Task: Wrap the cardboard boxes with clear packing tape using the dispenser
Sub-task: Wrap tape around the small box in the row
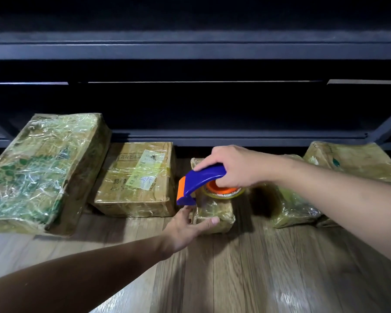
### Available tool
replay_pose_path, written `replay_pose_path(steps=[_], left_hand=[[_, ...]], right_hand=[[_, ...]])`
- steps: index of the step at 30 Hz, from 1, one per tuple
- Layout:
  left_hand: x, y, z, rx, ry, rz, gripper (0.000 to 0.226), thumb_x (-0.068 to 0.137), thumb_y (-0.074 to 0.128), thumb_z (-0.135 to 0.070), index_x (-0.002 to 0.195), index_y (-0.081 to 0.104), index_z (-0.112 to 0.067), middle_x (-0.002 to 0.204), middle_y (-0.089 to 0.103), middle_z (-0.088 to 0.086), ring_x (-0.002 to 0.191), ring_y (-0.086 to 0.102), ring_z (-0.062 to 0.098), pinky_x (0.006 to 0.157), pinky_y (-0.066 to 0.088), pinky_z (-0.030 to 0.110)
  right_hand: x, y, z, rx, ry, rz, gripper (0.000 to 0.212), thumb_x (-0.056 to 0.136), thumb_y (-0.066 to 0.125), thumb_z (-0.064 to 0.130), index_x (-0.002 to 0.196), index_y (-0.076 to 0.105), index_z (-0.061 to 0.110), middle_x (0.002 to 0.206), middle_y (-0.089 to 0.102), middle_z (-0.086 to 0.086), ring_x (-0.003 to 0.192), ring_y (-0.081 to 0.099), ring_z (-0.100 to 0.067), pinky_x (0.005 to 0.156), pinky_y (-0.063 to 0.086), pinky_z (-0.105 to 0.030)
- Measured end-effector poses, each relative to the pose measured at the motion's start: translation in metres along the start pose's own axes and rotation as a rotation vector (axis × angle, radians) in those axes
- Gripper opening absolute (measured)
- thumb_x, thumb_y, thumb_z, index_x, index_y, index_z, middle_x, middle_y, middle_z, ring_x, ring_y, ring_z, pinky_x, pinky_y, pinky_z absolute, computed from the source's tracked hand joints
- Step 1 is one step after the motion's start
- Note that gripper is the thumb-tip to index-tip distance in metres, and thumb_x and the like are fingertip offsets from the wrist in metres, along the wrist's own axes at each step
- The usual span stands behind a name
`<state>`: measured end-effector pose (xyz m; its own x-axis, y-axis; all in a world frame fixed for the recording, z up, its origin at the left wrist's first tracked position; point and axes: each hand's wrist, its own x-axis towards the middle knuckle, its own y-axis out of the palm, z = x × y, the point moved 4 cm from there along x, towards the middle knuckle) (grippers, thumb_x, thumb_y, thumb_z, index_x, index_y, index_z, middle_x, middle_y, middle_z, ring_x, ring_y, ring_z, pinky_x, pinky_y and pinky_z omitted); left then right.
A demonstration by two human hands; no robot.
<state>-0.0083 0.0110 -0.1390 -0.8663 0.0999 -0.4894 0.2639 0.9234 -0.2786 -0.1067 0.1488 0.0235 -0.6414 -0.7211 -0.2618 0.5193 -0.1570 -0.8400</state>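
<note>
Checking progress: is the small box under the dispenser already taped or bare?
Taped. Glossy, wrinkled clear film covers the small box on its visible faces, beneath the dispenser gripped by the right hand.

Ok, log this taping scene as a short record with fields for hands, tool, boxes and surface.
left hand: touches the small box at its near left corner, fingers fairly straight
right hand: grips the tape dispenser above that box
tool colour: blue and orange
other boxes: leaf-print box far left, labelled box beside it, right boxes partly behind the arm
surface: wooden floor before dark shelving
</note>
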Motion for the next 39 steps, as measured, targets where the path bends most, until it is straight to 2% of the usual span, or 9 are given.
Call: replay_pose_path(steps=[2,7,14,18,22,26,29,33,39], left_hand=[[0.0,0.005,0.007,-0.025,-0.024,-0.043,0.098,0.065,0.076,-0.079,0.146,0.045,-0.032,0.138,0.054,-0.013,0.13,0.051,0.009,0.1,0.041,0.024],[-0.003,-0.004,0.004,-0.004,0.16,-0.155,0.082,0.064,0.085,-0.074,0.131,0.051,-0.041,0.13,0.065,-0.01,0.108,0.063,-0.005,0.087,0.05,0.011],[0.005,-0.053,-0.031,0.22,0.509,-0.157,0.151,0.056,0.091,-0.072,0.166,-0.004,-0.03,0.172,0.018,-0.01,0.154,0.029,0.005,0.122,0.033,0.027],[0.021,-0.069,-0.07,0.573,0.633,0.063,0.144,0.054,0.089,-0.077,0.164,0.012,-0.023,0.159,0.043,-0.005,0.142,0.048,0.012,0.118,0.041,0.033],[0.035,-0.066,-0.053,0.856,0.572,-0.037,0.135,0.047,0.061,-0.104,0.15,0.02,-0.027,0.136,0.058,0.003,0.115,0.062,0.024,0.099,0.051,0.048],[0.036,-0.06,-0.048,0.71,0.473,0.022,0.131,0.049,0.088,-0.079,0.15,0.032,-0.018,0.126,0.053,-0.021,0.11,0.057,-0.007,0.093,0.039,0.007],[0.039,-0.058,-0.048,0.678,0.447,0.048,0.114,0.054,0.092,-0.068,0.143,0.039,-0.022,0.114,0.045,-0.03,0.099,0.053,-0.008,0.084,0.038,0.004],[0.034,-0.057,-0.051,0.728,0.504,0.04,0.121,0.059,0.091,-0.067,0.153,0.032,-0.022,0.141,0.045,-0.016,0.111,0.044,-0.007,0.091,0.028,-0.002],[0.038,-0.056,-0.048,0.764,0.49,0.1,0.139,0.059,0.083,-0.078,0.164,0.008,-0.026,0.169,0.001,-0.026,0.144,0.032,0.001,0.118,0.033,0.027]], right_hand=[[0.005,0.0,0.011,-0.094,-0.047,0.025,0.05,0.088,0.065,0.018,0.133,0.063,0.037,0.09,0.044,0.023,0.081,0.05,-0.001,0.071,0.039,-0.021],[0.011,-0.003,0.02,-0.208,-0.074,0.033,0.042,0.082,0.072,0.038,0.124,0.068,0.043,0.082,0.041,0.026,0.074,0.045,0.005,0.06,0.032,-0.017],[0.011,0.0,0.023,-0.269,-0.107,-0.015,0.042,0.083,0.066,0.065,0.119,0.069,0.044,0.082,0.038,0.024,0.08,0.047,-0.005,0.059,0.031,-0.019],[0.01,0.001,0.024,-0.296,-0.139,-0.013,0.038,0.085,0.064,0.063,0.116,0.07,0.044,0.083,0.039,0.022,0.084,0.048,-0.006,0.063,0.038,-0.025],[0.009,0.002,0.026,-0.309,-0.156,-0.005,0.029,0.085,0.064,0.06,0.109,0.071,0.045,0.085,0.045,0.014,0.074,0.046,0.0,0.056,0.036,-0.022],[0.011,0.002,0.027,-0.325,-0.137,0.003,0.034,0.086,0.063,0.06,0.116,0.07,0.045,0.086,0.039,0.018,0.075,0.046,-0.006,0.062,0.039,-0.027],[0.01,0.003,0.028,-0.354,-0.126,0.016,0.038,0.087,0.061,0.059,0.121,0.068,0.044,0.088,0.04,0.017,0.086,0.05,-0.013,0.07,0.044,-0.031],[0.009,0.002,0.024,-0.374,-0.125,0.033,0.041,0.089,0.059,0.061,0.126,0.065,0.045,0.095,0.042,0.016,0.091,0.048,-0.012,0.071,0.045,-0.031],[-0.008,0.0,-0.009,-0.277,-0.079,0.057,0.046,0.093,0.055,0.062,0.137,0.055,0.05,0.086,0.037,0.026,0.078,0.043,0.002,0.062,0.027,-0.016]])
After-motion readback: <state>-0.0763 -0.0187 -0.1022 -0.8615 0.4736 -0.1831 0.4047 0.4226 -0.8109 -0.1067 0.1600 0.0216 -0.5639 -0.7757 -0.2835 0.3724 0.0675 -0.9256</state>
